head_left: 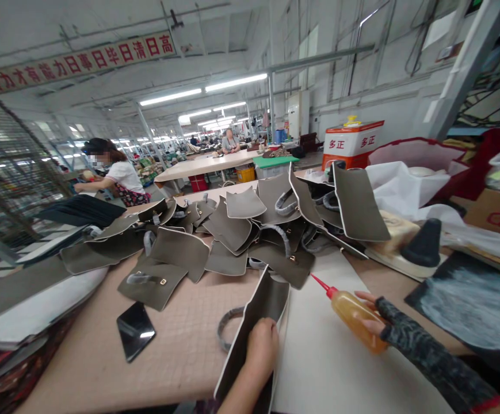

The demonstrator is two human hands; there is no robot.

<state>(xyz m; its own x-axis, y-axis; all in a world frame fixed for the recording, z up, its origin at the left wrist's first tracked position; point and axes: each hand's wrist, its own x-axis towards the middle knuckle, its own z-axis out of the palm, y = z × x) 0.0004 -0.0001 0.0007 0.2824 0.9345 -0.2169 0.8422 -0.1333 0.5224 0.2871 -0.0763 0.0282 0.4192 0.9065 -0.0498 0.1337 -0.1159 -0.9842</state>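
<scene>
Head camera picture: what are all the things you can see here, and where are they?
Olive-grey leather bag panels with handles: a big pile, too many to count, mid-table.
Olive-grey leather panel: one, held upright, near edge.
Amber squeeze bottle with red nozzle: one, right, tilted.
Black shiny phone: one, flat, left of the held panel.
Black cone: one, right.
Red-and-white box: one, behind the pile.
Seated person in white shirt: one, far left.
Left hand: grips the held panel.
Right hand: dark patterned sleeve, holds bottle.
</scene>
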